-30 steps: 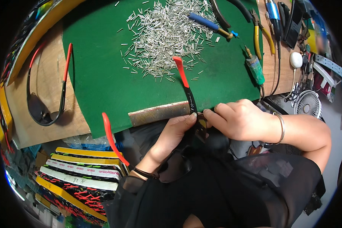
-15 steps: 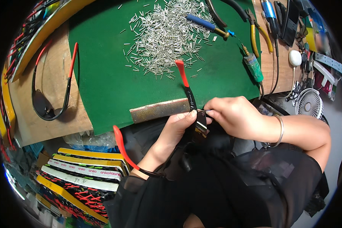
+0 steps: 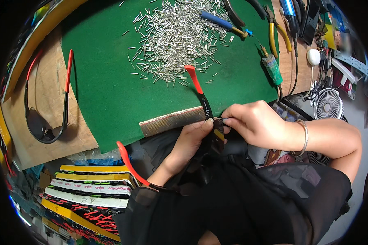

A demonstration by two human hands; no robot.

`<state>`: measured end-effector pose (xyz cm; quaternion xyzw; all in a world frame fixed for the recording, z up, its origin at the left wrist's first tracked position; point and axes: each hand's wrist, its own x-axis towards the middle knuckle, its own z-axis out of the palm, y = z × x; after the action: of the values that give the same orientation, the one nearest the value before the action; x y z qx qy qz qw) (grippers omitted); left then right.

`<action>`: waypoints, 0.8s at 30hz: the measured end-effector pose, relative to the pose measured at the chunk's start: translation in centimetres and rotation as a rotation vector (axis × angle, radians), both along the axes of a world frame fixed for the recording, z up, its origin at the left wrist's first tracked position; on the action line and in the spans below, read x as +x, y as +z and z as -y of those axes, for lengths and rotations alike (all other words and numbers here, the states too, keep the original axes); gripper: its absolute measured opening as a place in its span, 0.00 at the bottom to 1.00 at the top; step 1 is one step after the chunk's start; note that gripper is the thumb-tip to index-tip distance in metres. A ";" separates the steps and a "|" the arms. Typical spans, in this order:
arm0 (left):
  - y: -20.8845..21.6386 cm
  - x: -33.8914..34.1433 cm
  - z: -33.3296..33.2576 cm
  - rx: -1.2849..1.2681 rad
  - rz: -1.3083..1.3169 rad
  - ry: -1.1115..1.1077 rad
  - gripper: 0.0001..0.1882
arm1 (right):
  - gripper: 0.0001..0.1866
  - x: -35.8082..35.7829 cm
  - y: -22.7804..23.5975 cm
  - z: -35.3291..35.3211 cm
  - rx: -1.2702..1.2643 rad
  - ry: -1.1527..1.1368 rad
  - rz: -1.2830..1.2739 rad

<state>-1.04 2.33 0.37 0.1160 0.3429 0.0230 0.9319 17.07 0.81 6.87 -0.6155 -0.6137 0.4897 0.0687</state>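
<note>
A pair of black sunglasses with red temple tips (image 3: 195,81) is held at the mat's near edge by my left hand (image 3: 195,134), its thumb pressed near the hinge. The other temple (image 3: 131,166) reaches back over my left forearm. My right hand (image 3: 255,124), with a bangle at the wrist, has its fingers pinched at the same hinge. A thin, pin-like piece (image 3: 219,118) shows at those fingertips; its kind is too small to make out. Beside my left hand, a textured metal bar (image 3: 171,121) lies along the green mat's edge.
Many small metal pins (image 3: 176,45) are heaped on the green mat (image 3: 106,81). Around them are a blue-handled tool (image 3: 216,19), a green-handled tool (image 3: 272,69) and yellow-handled pliers (image 3: 272,38). Other sunglasses (image 3: 45,132) lie left. Boxes of frames (image 3: 90,188) stand below; a white fan (image 3: 328,104) stands right.
The view has shifted slightly, so the left side of the table sits further left. Both hands stay at the hinge, and the sunglasses have tilted a little.
</note>
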 end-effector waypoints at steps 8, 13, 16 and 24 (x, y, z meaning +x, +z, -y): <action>-0.8 0.0 0.4 0.066 0.031 0.067 0.21 | 0.06 0.3 -0.4 -0.6 -0.244 -0.201 -0.166; -1.0 -0.1 0.3 0.056 0.074 0.088 0.20 | 0.07 0.5 0.3 0.1 0.556 0.579 0.321; -1.2 0.0 0.5 0.052 0.103 0.084 0.20 | 0.06 0.5 0.2 -0.1 0.558 0.607 0.323; -0.9 -0.3 0.4 0.009 0.048 0.005 0.22 | 0.07 0.0 0.4 -0.3 -0.084 -0.037 -0.010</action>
<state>-1.32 1.96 -0.49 0.1189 0.3206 0.0297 0.9393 17.05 1.08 7.29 -0.6267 -0.5807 0.5167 0.0549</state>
